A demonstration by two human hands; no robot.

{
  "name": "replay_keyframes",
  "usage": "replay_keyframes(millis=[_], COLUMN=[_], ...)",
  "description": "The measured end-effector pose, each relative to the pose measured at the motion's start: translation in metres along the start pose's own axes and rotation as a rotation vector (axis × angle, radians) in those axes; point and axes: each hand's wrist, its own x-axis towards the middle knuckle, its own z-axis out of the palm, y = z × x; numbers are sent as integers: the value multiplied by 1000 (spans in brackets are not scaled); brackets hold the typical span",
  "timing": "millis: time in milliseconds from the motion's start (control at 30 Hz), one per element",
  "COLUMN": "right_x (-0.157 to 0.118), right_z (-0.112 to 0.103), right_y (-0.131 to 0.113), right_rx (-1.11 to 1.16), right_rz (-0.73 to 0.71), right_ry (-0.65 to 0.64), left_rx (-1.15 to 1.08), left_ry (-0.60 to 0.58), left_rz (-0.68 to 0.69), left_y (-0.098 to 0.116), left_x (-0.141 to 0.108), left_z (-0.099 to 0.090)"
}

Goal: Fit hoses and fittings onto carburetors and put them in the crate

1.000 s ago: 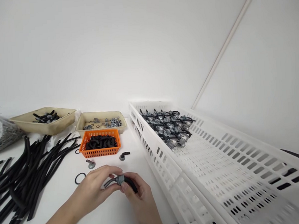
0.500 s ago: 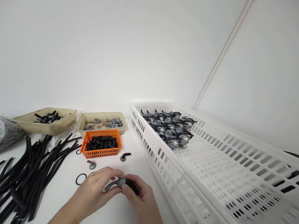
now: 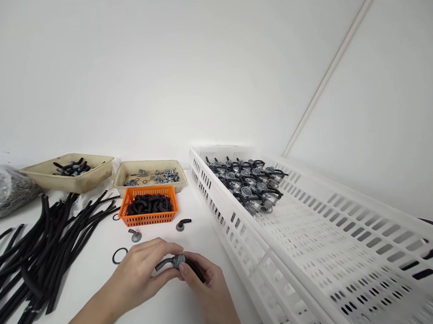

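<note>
The left hand (image 3: 140, 274) is reached in from the side, and its fingers are closed on a small grey metal fitting (image 3: 178, 261) — a short black rubber hose (image 3: 196, 272) on it is gripped by the right hand (image 3: 211, 289). Both wrists are bent in. The fitting is held between the hands, beside a white plastic crate (image 3: 244, 258).

The hands (image 3: 142, 274) hold a metal hose fitting (image 3: 178, 261).

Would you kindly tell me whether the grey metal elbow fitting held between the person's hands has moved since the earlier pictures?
No, hardly: the grey metal elbow fitting stays just below and right of the orange plastic basket, as before.
</note>
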Motion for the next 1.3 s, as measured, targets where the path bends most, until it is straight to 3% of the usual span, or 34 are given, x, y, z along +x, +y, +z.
replay_keyframes(millis=[567, 767, 1033, 1300], right_x=[1, 1, -2, 1], right_z=[0, -1, 1, 0], right_y=[3, 8, -4, 4], right_rx=[-34, -20, 12, 20], right_rz=[-28, -40, -8, -24], right_ry=[40, 42, 24, 18], left_rx=[-18, -76, -97, -82], left_ry=[-41, -106, -60, -41], left_rz=[13, -21, 6, 21], left_y=[7, 9, 5, 1], left_x=[4, 7, 6, 5], left_z=[-2, -3, -1, -1])
